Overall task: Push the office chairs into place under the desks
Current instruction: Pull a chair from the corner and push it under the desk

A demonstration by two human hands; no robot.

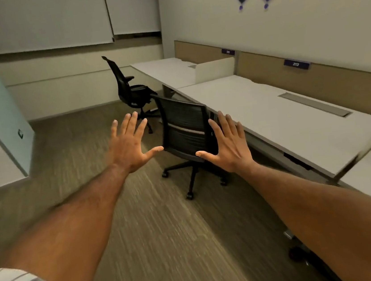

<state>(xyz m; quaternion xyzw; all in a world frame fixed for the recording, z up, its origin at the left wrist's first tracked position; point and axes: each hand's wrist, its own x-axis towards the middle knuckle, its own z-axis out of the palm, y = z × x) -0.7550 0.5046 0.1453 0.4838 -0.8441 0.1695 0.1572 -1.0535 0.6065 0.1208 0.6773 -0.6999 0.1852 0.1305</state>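
Ahead, a person's left hand [131, 147] and right hand [227, 145] reach out, each grip spread wide and empty, toward the near chair [184, 121] at twelve o'clock, beside the tabletop [269, 111].

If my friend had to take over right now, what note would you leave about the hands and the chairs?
Hands: left hand and right hand are both open, fingers spread, holding nothing. The right hand is in front of the back of the near chair; I cannot tell if it touches.
Near chair: close to the near desk, angled.
Far chair: out on the carpet, sideways to the far desk.
Done: nothing clearly finished.
Left: tuck in both chairs.
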